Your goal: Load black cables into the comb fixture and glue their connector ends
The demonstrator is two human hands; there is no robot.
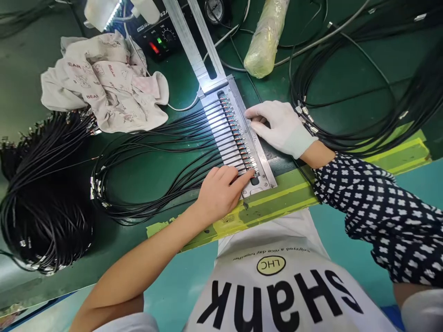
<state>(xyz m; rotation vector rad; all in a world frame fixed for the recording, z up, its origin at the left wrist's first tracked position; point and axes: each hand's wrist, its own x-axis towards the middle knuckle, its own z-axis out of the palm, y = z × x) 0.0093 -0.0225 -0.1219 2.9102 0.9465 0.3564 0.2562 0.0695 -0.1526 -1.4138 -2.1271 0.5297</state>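
A metal fixture [256,147] lies slanted on the bench, holding a row of small cable connectors [235,129] in its slot. Black cables [187,133] run out leftward from these connectors. My bare left hand [223,191] rests over the near end of the fixture. One of its fingers stretches onto the nearest connector, while the others bend above the cables. On the far side, my white-gloved right hand [278,127] touches the fixture's right edge. Its thumb and forefinger have a gap between them, and no held object shows.
A large black cable bundle [44,198] lies at left, under a printed cloth [110,83]. More coiled cables [367,115] lie at right. A control box [159,39], a lamp [104,14] and a plastic-wrapped roll [265,41] stand behind. Yellow-green tape [284,193] lines the bench's front edge.
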